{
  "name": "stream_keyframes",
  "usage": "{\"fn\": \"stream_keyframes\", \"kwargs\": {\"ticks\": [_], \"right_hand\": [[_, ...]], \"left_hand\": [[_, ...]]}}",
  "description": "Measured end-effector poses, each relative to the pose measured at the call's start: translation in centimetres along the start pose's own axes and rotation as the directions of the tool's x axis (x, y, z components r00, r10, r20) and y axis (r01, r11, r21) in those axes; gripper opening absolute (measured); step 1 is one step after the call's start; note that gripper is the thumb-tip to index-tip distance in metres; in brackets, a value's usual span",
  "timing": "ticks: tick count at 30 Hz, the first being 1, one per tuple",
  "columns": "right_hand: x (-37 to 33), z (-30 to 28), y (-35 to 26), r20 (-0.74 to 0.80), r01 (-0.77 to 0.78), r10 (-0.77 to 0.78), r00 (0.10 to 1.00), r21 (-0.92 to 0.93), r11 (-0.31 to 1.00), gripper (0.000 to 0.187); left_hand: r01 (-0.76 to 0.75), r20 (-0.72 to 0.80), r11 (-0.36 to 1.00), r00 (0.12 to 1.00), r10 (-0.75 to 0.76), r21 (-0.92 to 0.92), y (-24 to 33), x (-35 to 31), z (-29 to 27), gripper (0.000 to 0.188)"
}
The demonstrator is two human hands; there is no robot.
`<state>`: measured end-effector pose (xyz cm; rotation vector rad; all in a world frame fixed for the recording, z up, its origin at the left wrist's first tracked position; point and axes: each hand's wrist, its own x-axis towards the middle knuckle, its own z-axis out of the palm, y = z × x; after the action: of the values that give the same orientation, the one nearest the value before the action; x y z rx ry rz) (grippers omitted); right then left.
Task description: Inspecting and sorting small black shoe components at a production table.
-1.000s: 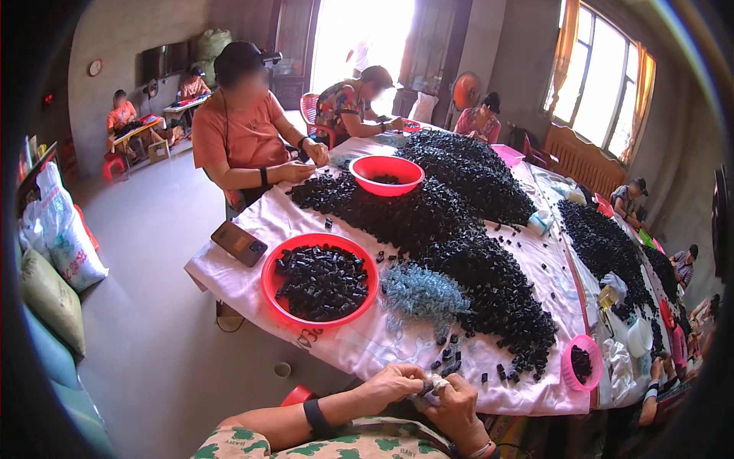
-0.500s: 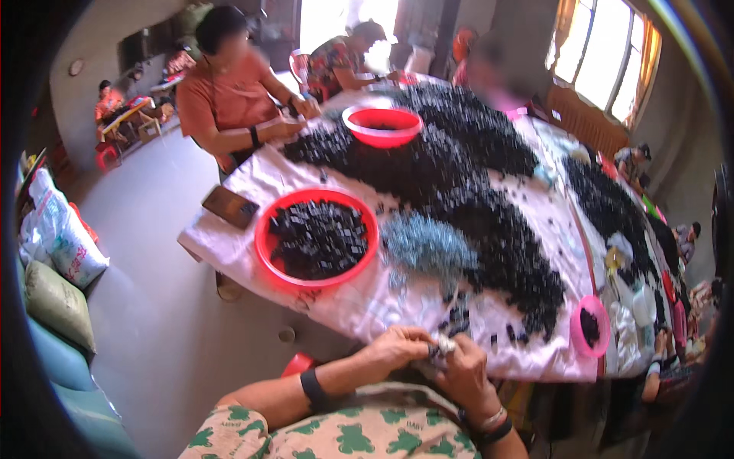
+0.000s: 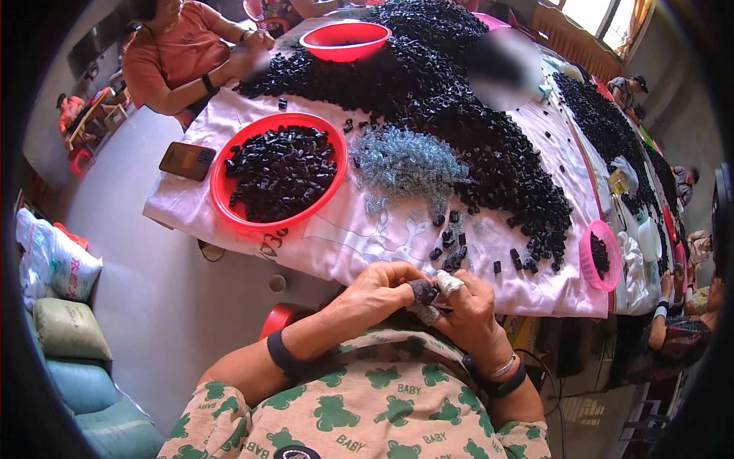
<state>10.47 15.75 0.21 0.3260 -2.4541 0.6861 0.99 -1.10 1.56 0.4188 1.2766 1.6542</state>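
My left hand (image 3: 380,296) and my right hand (image 3: 472,307) meet just off the table's near edge, fingers pinched together. Dark grey covers show on fingertips of the left hand, and a white wrap (image 3: 449,283) covers a fingertip of the right. Whatever small thing sits between them is mostly hidden; only a dark bit shows. Just beyond lie a few loose black plastic pieces (image 3: 453,258). Behind these spreads a heap of small clear bluish pieces (image 3: 409,164), beside a large pile of black pieces (image 3: 501,180).
A red basin (image 3: 219,200) of black pieces stands left on the white cloth (image 3: 325,249), beside a phone (image 3: 186,161). Farther back is another red basin (image 3: 348,53); a pink basket (image 3: 602,279) sits right. A person (image 3: 172,65) works at the far left. Sacks (image 3: 70,329) line the left floor.
The view has tipped downward, so the table and my hands sit higher in the picture. My hands stay together in a pinch. Another person's head now shows over the pile.
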Motion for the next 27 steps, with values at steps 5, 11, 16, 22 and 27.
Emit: {"fn": "stream_keyframes", "kwargs": {"ticks": [5,11,16,22,27], "right_hand": [[-0.2,-0.3,0.2,0.004,-0.038,0.038,0.999,0.027,0.999,0.030],[0.5,-0.4,0.2,0.006,0.083,-0.083,0.997,-0.029,0.996,0.026],[0.4,-0.6,0.0,0.093,0.046,-0.039,0.995,-0.076,0.996,0.025],[0.8,-0.7,-0.4,0.149,0.019,-0.007,0.989,-0.079,0.997,0.023],[0.9,-0.7,-0.3,0.145,-0.010,0.019,0.989,-0.065,0.998,0.023]], "left_hand": [[-0.089,0.076,0.995,0.993,0.093,-0.055,-0.6,-0.3,0.0,0.025],[-0.207,0.043,0.951,0.978,0.202,0.231,-0.9,0.3,-0.8,0.026],[0.082,0.025,0.995,0.996,-0.081,-0.064,-0.6,0.2,-0.6,0.021],[0.094,0.020,0.988,0.996,-0.092,-0.122,-1.8,0.6,-0.8,0.015],[0.125,0.042,0.983,0.992,-0.120,-0.134,-1.2,0.5,-0.8,0.016]]}}
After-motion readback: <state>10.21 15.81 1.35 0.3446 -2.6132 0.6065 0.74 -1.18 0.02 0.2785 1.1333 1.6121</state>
